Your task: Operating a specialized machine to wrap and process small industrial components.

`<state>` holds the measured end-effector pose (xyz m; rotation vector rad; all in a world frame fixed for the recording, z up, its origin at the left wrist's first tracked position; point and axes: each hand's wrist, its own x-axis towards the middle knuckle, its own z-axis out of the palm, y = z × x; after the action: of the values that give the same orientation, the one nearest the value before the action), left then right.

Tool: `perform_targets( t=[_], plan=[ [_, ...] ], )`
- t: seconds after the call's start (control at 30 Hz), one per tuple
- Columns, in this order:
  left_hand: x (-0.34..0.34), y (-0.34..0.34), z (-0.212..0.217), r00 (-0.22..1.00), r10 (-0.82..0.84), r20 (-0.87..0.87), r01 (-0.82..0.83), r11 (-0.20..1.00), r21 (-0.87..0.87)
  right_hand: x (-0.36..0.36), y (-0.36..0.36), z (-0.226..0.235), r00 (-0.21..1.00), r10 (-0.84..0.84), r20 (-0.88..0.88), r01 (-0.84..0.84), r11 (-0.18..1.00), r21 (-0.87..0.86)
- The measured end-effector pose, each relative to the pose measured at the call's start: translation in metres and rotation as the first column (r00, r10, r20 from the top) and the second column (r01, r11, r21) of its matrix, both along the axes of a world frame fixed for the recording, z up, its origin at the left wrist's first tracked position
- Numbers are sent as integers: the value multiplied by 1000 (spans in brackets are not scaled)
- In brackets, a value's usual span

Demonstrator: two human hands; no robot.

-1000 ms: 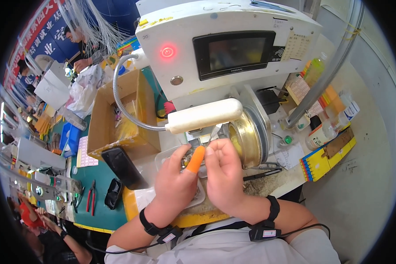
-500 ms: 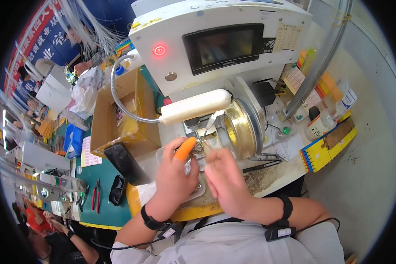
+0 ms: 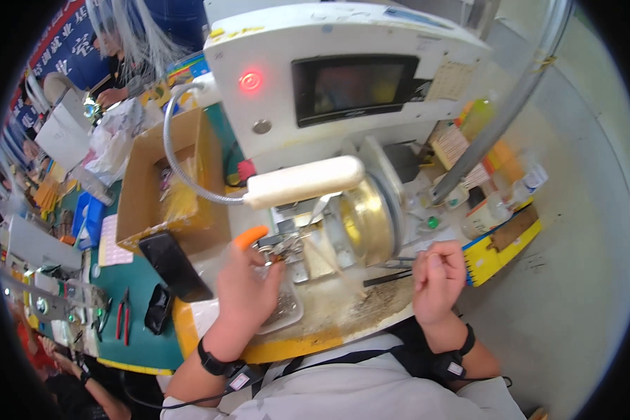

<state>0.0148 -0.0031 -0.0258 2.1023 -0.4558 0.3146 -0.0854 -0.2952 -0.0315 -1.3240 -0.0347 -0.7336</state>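
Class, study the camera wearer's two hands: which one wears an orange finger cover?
The left hand, nearer the cardboard box: its orange finger cover caps one finger, whereas none shows on the right hand.

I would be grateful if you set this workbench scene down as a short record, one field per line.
Left hand: orange finger cover on one finger; fingers at the small metal clamp assembly, exact contact blurred
Right hand: fingers curled in, apart from the clamp assembly; any contents hidden
Machine: white housing, red-lit button, dark screen
Lamp: cream tubular head on flexible metal hose
Drum: brass-coloured, right of the clamp assembly
Left side: cardboard box, tilted smartphone
Green mat: red-handled pliers, black tray
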Motion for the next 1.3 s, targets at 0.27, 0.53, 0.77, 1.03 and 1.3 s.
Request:
perform_targets(
  t=[0.27,0.53,0.77,1.03,1.3],
  plan=[
    [-7,11,5,986,20,-163,-47,985,-166,37,-35,63,960,-233,157,201,960,197],
    [-6,11,-5,998,-6,-62,-4,988,-155,63,-59,79,922,-383,57,357,898,259],
    [-4,12,-4,999,-28,-44,21,986,-164,71,-55,85,989,-143,-34,139,833,535],
    [-6,13,-3,998,-15,-63,3,981,-196,81,-64,95,950,-297,-95,311,884,350],
    [-15,34,1,963,177,205,-140,973,-184,69,-43,75,996,-38,-77,79,755,651]
  ],
)
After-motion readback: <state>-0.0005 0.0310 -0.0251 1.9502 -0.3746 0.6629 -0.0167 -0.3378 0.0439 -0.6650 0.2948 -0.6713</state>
